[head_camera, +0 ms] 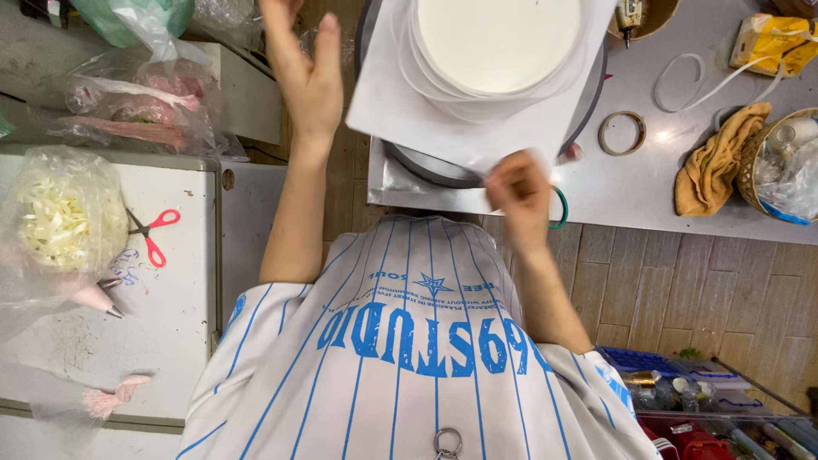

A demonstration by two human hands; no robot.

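Note:
A round white frosted cake point(498, 38) rests on a white sheet of paper point(400, 111) laid over a grey turntable point(426, 166). My right hand point(518, 192) pinches the near corner of that paper at the turntable's front edge. My left hand point(307, 72) is raised to the left of the cake, fingers stretched and together, palm facing the cake, holding nothing. It is apart from the paper. My striped white and blue shirt fills the lower middle of the view.
Red-handled scissors point(153, 234), a bag of white pieces point(55, 221) and pink piping bags point(94, 298) lie on the white unit at left. On the steel counter point(630, 192) are a tape roll point(622, 132), an orange cloth point(716, 162) and a basket point(780, 162).

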